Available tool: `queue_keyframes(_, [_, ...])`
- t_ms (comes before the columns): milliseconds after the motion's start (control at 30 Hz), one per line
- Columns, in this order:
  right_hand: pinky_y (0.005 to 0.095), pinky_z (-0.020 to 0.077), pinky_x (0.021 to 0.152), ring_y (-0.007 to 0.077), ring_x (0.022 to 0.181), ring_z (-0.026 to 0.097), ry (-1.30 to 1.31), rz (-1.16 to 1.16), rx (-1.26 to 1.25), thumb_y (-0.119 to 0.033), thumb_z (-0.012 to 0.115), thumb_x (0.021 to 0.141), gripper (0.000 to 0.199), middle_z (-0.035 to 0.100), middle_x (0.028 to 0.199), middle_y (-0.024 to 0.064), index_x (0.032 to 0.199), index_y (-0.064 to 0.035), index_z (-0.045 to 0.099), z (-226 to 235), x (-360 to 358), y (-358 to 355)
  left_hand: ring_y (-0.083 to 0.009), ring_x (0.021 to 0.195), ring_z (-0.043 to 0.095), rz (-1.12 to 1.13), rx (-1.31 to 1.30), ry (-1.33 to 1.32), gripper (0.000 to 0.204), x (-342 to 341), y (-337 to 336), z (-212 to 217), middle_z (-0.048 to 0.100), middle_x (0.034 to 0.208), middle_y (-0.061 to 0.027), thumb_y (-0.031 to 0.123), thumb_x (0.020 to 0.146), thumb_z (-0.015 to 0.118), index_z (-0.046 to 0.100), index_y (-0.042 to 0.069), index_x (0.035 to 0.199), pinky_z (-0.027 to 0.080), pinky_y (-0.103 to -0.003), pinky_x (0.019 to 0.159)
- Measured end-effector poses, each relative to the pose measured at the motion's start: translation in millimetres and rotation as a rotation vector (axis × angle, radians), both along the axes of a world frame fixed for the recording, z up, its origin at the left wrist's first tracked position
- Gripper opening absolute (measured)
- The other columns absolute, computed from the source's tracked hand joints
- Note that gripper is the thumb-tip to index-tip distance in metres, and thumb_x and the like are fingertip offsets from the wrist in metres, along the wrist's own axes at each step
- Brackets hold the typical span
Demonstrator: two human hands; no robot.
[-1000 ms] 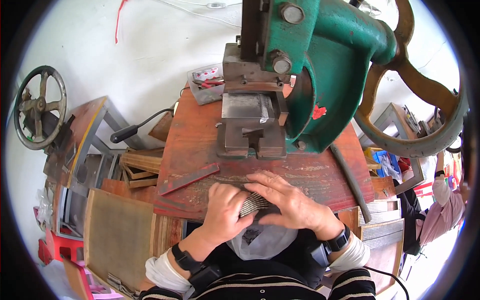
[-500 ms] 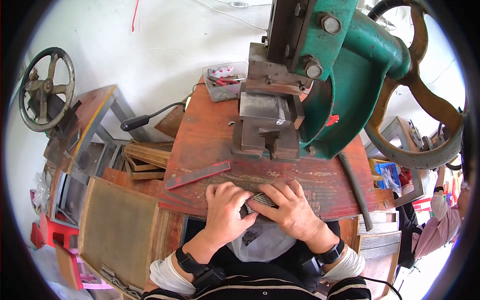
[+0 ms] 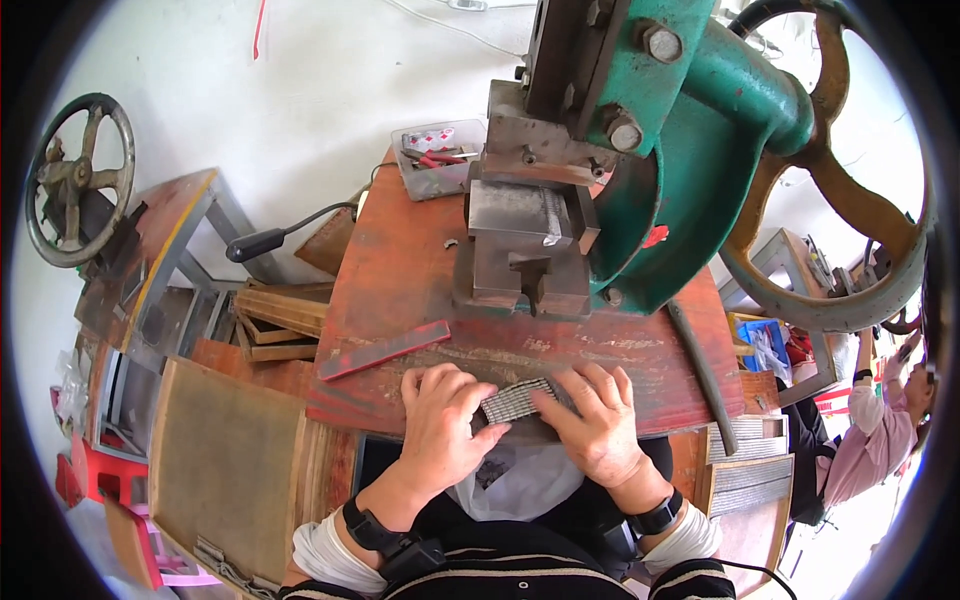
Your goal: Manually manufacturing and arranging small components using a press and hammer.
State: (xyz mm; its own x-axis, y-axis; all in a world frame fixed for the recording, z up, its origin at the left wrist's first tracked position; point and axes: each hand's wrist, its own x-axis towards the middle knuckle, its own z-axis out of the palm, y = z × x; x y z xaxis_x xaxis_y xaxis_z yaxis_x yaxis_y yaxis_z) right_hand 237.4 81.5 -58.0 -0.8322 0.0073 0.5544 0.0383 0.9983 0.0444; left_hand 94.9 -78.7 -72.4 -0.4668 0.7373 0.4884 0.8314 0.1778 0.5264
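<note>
A small grey block of ridged metal strips (image 3: 514,401) lies at the worn front edge of the red table, its rows facing up. My left hand (image 3: 440,425) closes round its left end, with index finger and thumb against it. From the other side my right hand (image 3: 596,428) grips the right end, thumb resting across the top rows and fingers curled behind. Whether the strips are loose or joined, I cannot tell. Below the block, a translucent plastic bag (image 3: 525,485) with dark bits inside rests at my lap.
A green press (image 3: 700,190) with a steel die block (image 3: 525,265) stands beyond my hands. On the table (image 3: 385,270) lie a red-edged bar (image 3: 385,350) and a dark rod (image 3: 703,380). Wooden trays (image 3: 235,440) flank me. A person (image 3: 870,440) is at the far right.
The hands have spread slightly apart, and my right hand has shifted right, showing more of the strips' ridged top. The whole view has slid a little.
</note>
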Motion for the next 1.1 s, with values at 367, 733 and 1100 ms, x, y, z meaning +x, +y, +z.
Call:
queue_keyframes(367, [0.0472,0.0385,0.089,0.0300,0.115,0.048,-0.134,0.022,-0.098,-0.032,0.075,0.068,0.053,0.052,0.129,0.0103,0.119,-0.0215,0.065,11.9,-16.5,-2.7,-0.0272,0.099,0.052,-0.011,-0.018,0.013,0.048,0.4,-1.2,0.1,0.060,0.095,-0.0050,0.020,0.059,0.086,0.064,0.008,0.099,0.032,-0.045,0.092])
queue_keyframes(733, [0.0474,0.0397,0.088,0.0285,0.113,0.049,-0.074,0.008,-0.096,-0.030,0.074,0.070,0.051,0.055,0.120,0.0047,0.117,-0.0149,0.064,0.9,-12.7,-1.1,-0.0280,0.101,0.052,0.005,-0.107,0.047,0.049,4.6,0.1,12.8,0.060,0.098,-0.0062,0.019,0.060,0.086,0.064,0.007,0.102,0.033,-0.045,0.092])
queue_keyframes(1100, [0.0461,0.0392,0.089,0.0280,0.112,0.051,-0.083,-0.042,0.028,-0.029,0.074,0.068,0.053,0.059,0.118,0.0017,0.118,-0.0166,0.064,9.6,-1.3,10.0,-0.0268,0.098,0.052,0.017,-0.032,0.065,0.046,10.6,23.7,-2.9,0.059,0.097,-0.0046,0.026,0.061,0.085,0.067,0.009,0.099,0.033,-0.044,0.091])
